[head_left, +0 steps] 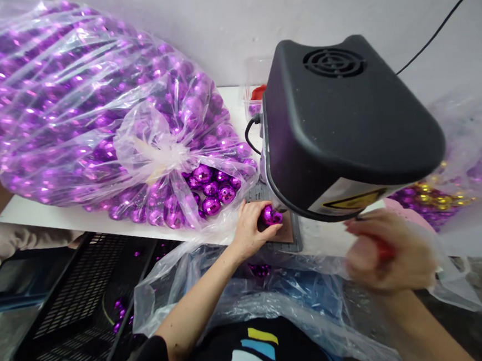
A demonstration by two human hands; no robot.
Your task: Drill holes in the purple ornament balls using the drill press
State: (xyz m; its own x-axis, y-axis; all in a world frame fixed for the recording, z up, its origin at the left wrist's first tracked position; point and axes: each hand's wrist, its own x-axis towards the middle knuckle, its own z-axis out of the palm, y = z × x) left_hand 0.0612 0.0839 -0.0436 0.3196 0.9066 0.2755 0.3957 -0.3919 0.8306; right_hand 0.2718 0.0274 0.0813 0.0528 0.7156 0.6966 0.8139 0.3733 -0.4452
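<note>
My left hand (251, 230) grips a shiny purple faceted ball (272, 215) and holds it under the black machine head (340, 122), just above a small brown plate (285, 235) at the table's front edge. My right hand (387, 258), blurred, is closed around something red (383, 252) below the right side of the machine; what it is I cannot tell. A pile of loose purple balls (210, 191) lies just left of my left hand.
A big clear plastic bag (72, 105) full of purple balls fills the left of the white table (52, 217). Another bag with purple and gold balls (438, 198) lies at right. A black crate (84, 304) sits low left. Clear plastic (241, 291) covers my lap.
</note>
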